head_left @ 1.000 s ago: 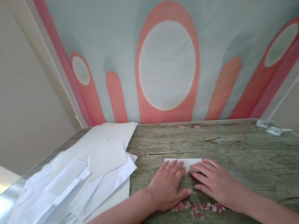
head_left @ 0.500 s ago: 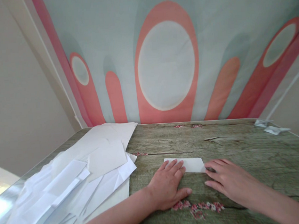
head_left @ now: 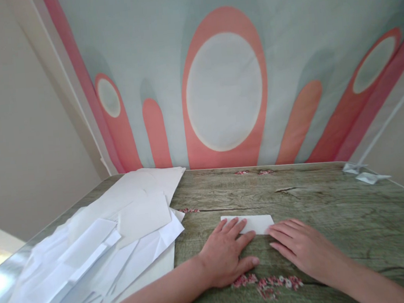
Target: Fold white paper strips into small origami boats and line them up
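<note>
A narrow folded strip of white paper [head_left: 257,223] lies flat on the wood-patterned table, its top right corner slanted. My left hand [head_left: 225,254] rests over the strip's left part, fingers spread and pressing it down, thumb out to the side on the table. At the right end, the fingertips of my right hand [head_left: 297,243] touch the paper's lower corner. Those fingers are stretched out close together, with the thumb lower and a little apart, and they do not wrap round the paper.
A heap of loose and folded white paper sheets [head_left: 144,218] covers the table's left side. Two small folded paper pieces [head_left: 370,178] lie near the far right edge. Behind the table [head_left: 319,193] hangs a pale green cloth with coral shapes [head_left: 230,156].
My right hand has slid slightly left, and its fingertips now cover the strip's right corner. My left hand stays almost where it was, its index finger lying a little further right.
</note>
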`<state>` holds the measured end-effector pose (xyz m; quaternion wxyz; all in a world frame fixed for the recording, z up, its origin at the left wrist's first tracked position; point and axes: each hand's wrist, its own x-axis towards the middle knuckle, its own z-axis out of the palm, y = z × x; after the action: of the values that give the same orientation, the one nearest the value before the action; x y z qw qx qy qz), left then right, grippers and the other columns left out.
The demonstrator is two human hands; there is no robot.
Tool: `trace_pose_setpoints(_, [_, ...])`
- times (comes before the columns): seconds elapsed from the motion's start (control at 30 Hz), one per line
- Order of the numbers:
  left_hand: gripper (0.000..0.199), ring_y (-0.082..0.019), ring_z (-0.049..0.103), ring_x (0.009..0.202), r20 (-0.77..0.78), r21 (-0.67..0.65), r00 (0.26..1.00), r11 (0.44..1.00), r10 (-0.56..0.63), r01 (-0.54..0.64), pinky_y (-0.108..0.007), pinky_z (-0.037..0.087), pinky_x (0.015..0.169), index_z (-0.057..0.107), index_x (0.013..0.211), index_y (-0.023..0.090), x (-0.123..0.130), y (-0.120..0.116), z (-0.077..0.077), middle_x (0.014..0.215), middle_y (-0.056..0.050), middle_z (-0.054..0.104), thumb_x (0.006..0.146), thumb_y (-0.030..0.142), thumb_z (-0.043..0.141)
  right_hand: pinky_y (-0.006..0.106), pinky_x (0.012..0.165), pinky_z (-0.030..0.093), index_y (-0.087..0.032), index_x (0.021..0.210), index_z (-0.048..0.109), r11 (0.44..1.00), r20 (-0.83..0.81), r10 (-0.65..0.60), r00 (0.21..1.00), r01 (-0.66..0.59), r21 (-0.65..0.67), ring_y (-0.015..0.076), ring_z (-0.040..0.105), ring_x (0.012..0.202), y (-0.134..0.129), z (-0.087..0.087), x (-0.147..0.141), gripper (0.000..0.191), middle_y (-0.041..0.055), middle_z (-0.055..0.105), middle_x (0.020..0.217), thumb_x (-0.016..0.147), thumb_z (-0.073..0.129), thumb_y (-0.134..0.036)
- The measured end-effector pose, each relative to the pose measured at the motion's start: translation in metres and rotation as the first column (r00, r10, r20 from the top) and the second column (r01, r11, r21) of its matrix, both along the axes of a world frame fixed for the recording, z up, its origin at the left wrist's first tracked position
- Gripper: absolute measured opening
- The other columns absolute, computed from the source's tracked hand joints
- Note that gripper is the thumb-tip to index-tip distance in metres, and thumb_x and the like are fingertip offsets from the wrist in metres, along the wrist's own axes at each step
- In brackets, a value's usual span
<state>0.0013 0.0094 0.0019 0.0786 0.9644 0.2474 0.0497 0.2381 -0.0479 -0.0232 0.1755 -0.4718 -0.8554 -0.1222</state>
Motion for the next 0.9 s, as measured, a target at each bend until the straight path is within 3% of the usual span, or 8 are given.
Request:
trace_pose_setpoints(0.2, [0.058, -0.029, 0.026, 0.130, 0.005, -0.013, 1.000, 1.000, 0.009, -0.009, -0.048, 0.020, 0.106, 0.033, 0.135, 0.028, 0.000, 0.000, 0.001, 0.144, -0.006, 0.029, 0.088, 0.060, 0.029, 0.039, 0.081, 0.042, -0.022, 0.111, 0.057, 0.999, 0.035, 0.004, 0.999, -0.003, -0.031, 0.0212, 0.056, 0.091, 0.003, 0.000, -0.007, 0.025, 0.0059, 0.062, 0.101, 0.090, 0.044, -0.026])
trace_pose_setpoints(0.47, [0.058, -0.028, 0.027, 0.130, 0.002, -0.002, 1.000, 1.000, 0.010, -0.010, -0.047, 0.020, 0.106, 0.033, 0.135, 0.028, 0.001, 0.000, 0.001, 0.144, -0.005, 0.029, 0.088, 0.060, 0.028, 0.039, 0.081, 0.042, -0.022, 0.110, 0.058, 0.998, 0.035, -0.022, 0.999, 0.024, -0.055, 0.0216, 0.054, 0.092, 0.003, -0.004, -0.010, 0.024, 0.0051, 0.061, 0.103, 0.088, 0.050, -0.026])
trace_pose_setpoints(0.9, [0.052, -0.026, 0.023, 0.132, -0.082, 0.187, 0.994, 0.981, 0.076, -0.059, -0.043, 0.018, 0.107, 0.051, 0.123, 0.021, -0.006, -0.003, 0.014, 0.138, -0.007, 0.040, 0.089, 0.055, 0.033, 0.039, 0.081, 0.043, -0.022, 0.107, 0.060, 0.994, 0.038, -0.052, 0.998, 0.055, -0.096, 0.0216, 0.054, 0.093, 0.002, -0.001, -0.012, 0.024, 0.0043, 0.060, 0.103, 0.084, 0.056, -0.026])
